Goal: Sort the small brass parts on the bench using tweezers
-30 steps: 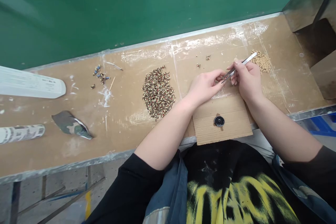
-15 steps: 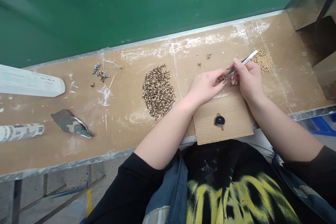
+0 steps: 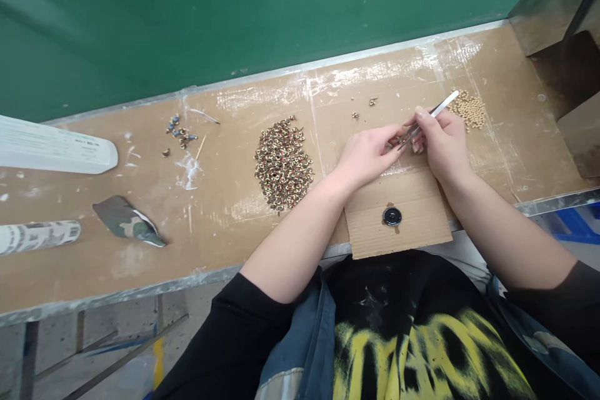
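Observation:
My right hand [image 3: 443,137] pinches a pair of tweezers [image 3: 443,104], whose pale end points up to the right and whose tips reach down to my left fingers. My left hand [image 3: 370,153] is closed at the fingertips around something small by the tweezer tips; too little of it shows to tell its kind. Below both hands lies a cardboard piece [image 3: 417,200] bearing a round black disc [image 3: 392,216]. A heap of small brass-coloured parts with red spots [image 3: 284,165] is left of my left forearm. Small tan beads [image 3: 469,109] are piled beyond my right hand.
A few loose parts [image 3: 373,102] lie behind my hands. Farther left are blue-marked parts [image 3: 180,131], a thin stick [image 3: 200,147], a camouflage-patterned scrap [image 3: 129,220], a white bottle [image 3: 56,144] and a printed cylinder [image 3: 40,236]. A green wall [image 3: 281,6] borders the table's back.
The view has shifted very slightly. Both hands stay almost in place, the tweezers still at my left fingertips; nothing on the table has visibly moved.

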Demonstrator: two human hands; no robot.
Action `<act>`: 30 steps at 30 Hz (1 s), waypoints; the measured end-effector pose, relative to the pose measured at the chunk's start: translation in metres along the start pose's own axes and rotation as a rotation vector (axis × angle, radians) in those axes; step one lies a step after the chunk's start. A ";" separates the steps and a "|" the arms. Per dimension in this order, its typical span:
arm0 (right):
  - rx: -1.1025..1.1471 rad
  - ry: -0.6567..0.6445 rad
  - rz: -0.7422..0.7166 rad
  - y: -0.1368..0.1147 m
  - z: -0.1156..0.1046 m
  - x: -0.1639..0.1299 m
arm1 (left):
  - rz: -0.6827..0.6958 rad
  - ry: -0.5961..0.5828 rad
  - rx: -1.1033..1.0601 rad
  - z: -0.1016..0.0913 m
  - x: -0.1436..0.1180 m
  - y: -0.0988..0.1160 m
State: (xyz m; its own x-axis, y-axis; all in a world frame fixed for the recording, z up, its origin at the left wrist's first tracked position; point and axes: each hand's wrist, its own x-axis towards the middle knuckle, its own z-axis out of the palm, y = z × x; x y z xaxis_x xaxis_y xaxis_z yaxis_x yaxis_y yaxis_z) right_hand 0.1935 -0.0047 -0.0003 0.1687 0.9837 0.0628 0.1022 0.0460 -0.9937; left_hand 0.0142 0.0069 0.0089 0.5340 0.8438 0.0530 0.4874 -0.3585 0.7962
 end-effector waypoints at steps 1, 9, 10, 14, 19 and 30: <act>0.002 0.001 0.002 0.000 0.000 0.000 | 0.002 0.002 0.001 0.000 0.000 0.000; -0.015 0.011 0.007 -0.002 0.001 -0.001 | 0.002 0.004 0.007 0.001 0.000 -0.002; -0.017 0.009 0.007 -0.001 0.001 -0.001 | 0.003 0.005 0.010 0.001 0.000 -0.002; -0.020 -0.002 0.010 -0.001 0.000 -0.001 | 0.007 0.003 0.017 0.002 0.001 -0.003; -0.005 -0.011 0.023 -0.001 0.000 -0.001 | 0.010 0.004 -0.004 0.002 0.001 -0.003; 0.029 -0.009 0.032 -0.003 0.001 -0.002 | -0.029 0.019 -0.089 0.002 0.000 -0.004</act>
State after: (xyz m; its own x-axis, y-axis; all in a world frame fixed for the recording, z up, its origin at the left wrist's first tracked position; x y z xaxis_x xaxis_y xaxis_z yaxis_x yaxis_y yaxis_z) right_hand 0.1921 -0.0068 0.0020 0.1631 0.9862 0.0299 0.0682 0.0190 -0.9975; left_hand 0.0135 0.0080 0.0045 0.5072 0.8609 0.0403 0.4387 -0.2981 0.8477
